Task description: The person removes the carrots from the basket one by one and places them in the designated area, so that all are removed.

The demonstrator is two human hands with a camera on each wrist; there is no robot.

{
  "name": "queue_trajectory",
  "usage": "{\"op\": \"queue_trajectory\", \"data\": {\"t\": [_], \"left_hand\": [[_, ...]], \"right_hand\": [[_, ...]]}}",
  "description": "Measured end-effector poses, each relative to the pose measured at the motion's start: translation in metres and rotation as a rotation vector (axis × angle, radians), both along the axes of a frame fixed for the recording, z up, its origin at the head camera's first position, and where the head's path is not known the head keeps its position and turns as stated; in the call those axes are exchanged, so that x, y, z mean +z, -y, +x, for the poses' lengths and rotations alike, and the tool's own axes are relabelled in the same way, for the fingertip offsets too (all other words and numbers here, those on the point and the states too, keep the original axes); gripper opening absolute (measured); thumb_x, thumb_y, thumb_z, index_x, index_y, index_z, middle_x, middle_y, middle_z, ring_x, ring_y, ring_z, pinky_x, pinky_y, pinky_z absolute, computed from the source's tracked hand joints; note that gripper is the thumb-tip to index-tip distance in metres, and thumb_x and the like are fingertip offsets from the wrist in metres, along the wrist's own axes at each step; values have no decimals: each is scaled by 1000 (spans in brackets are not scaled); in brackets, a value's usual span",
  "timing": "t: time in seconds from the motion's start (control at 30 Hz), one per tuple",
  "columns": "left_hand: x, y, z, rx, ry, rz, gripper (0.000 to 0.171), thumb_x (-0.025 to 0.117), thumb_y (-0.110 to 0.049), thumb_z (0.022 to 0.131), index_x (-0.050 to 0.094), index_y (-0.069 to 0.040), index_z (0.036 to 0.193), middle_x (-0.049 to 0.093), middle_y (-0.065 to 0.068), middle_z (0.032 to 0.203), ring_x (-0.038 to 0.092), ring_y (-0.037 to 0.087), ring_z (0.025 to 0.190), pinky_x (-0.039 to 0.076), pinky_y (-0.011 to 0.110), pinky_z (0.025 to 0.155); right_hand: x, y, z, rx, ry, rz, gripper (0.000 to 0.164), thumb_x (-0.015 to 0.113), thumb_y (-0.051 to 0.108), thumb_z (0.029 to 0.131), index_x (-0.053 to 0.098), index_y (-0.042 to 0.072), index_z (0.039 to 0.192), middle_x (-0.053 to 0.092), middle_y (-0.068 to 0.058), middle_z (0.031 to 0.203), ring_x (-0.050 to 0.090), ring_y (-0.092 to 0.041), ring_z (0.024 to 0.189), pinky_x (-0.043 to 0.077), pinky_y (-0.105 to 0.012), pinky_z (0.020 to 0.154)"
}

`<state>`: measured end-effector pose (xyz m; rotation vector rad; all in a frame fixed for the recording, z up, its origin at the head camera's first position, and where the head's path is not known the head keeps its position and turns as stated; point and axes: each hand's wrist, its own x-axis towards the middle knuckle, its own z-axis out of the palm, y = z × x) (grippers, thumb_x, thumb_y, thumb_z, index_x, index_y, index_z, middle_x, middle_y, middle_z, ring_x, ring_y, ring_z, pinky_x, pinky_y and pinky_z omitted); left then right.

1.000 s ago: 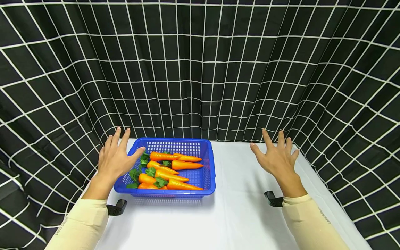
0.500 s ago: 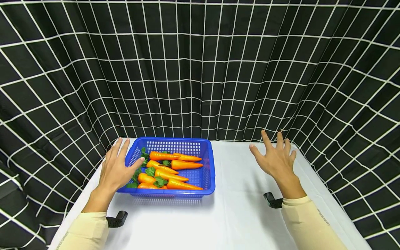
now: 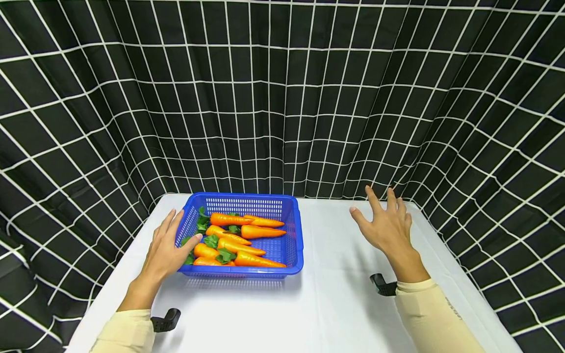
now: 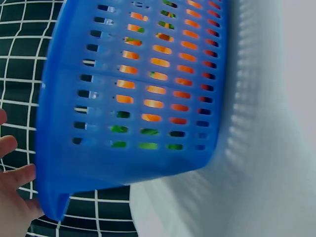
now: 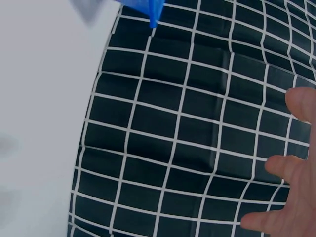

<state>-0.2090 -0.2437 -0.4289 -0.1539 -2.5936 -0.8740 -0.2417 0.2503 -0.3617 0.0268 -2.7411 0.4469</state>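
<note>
A blue perforated plastic basket [image 3: 247,271] sits left of centre on the white table, holding several orange carrots [image 3: 263,232] with green leafy tops. My left hand [image 3: 164,250] is spread at the basket's left end, its thumb overlapping the rim in the head view. In the left wrist view, the fingers show beside the rim of the basket [image 4: 98,168], and orange and green show through its slots. My right hand [image 3: 388,224] hovers over the table to the right, fingers apart, holding nothing. A corner of the basket [image 5: 143,6] shows at the top of the right wrist view.
The white-covered table [image 3: 335,304] extends in front of and to the right of the basket. A black curtain with a white grid [image 3: 287,108] encloses the back and both sides. A black wrist camera [image 3: 166,320] is strapped at the left wrist, another camera [image 3: 383,285] at the right.
My left hand has moved down and toward the near side along the basket's left end. The right hand has shifted only slightly; the basket and carrots look practically unmoved.
</note>
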Motion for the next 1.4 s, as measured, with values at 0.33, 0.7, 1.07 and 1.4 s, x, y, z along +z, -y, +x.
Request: {"op": "queue_trajectory", "data": {"t": [0.33,0.7,1.07,1.4], "left_hand": [[-19,7,3,-18,67,78,78,64,-44,90,33,-1,149,24,24,153,26,49,133,23,67,101],[-34,20,4,-2,109,102,83,66,-47,88,32,-2,149,24,24,153,24,50,134,21,69,101],[-47,28,10,12,133,93,88,66,-48,87,31,6,147,23,25,153,23,51,134,20,67,102],[-52,34,8,-27,152,77,98,73,-48,82,25,2,151,19,23,155,20,48,137,21,67,102]], "right_hand": [[-5,1,-2,26,-17,-12,77,41,66,92,27,23,154,9,-31,153,10,-58,134,12,-77,94],[-8,2,-1,34,-18,-16,76,42,64,92,27,23,154,10,-30,153,12,-57,134,14,-76,95],[-11,3,1,78,-36,-37,74,48,60,92,30,22,153,13,-29,153,17,-56,132,18,-74,94],[-14,2,2,99,-40,-62,74,51,58,92,29,24,153,14,-27,153,17,-53,133,20,-75,93]]}}
